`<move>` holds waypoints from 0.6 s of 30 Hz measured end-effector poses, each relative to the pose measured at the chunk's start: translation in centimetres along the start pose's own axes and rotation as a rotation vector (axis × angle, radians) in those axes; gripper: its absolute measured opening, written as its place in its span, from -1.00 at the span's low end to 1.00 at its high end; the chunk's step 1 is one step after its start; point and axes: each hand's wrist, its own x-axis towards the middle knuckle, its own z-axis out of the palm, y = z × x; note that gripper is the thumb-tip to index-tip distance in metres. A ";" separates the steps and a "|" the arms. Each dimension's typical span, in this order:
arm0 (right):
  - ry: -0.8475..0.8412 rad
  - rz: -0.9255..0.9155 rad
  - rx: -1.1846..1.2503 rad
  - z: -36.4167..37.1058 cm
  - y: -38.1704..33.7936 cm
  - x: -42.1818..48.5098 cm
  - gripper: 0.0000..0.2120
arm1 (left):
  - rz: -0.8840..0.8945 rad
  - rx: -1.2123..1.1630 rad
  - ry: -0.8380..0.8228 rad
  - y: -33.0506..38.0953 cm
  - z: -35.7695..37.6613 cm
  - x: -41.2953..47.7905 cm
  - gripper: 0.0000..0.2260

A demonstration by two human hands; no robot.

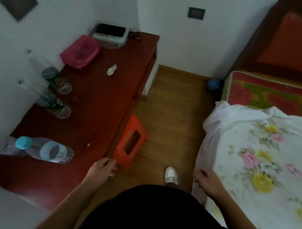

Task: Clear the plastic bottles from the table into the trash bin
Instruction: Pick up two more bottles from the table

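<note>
Three bottles [47, 149] stand along the table's [97, 107] left wall side, untouched; left hand [101, 169] and right hand [206, 180] hang loosely curled, empty, likely approaching; no bin visible.

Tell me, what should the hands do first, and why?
Probably reach the left hand to the nearest bottle, the one with the light blue cap. Both hands hold nothing, the right hand hangs by the bed, and three bottles stand on the red table. No trash bin is plainly visible yet.
</note>
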 end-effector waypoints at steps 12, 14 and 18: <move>-0.440 -0.429 -0.494 3.3 -21.0 8.3 -0.80 | -0.208 -0.462 0.554 -5.5 -0.8 -8.5 -0.70; -0.490 -0.496 -0.541 5.4 -22.9 8.0 -0.77 | -0.221 -0.540 0.643 -6.2 -1.2 -9.5 -0.61; -0.569 -0.563 -0.615 8.6 -26.1 7.5 -0.73 | -0.231 -0.570 0.773 -4.9 -3.0 -9.5 -0.56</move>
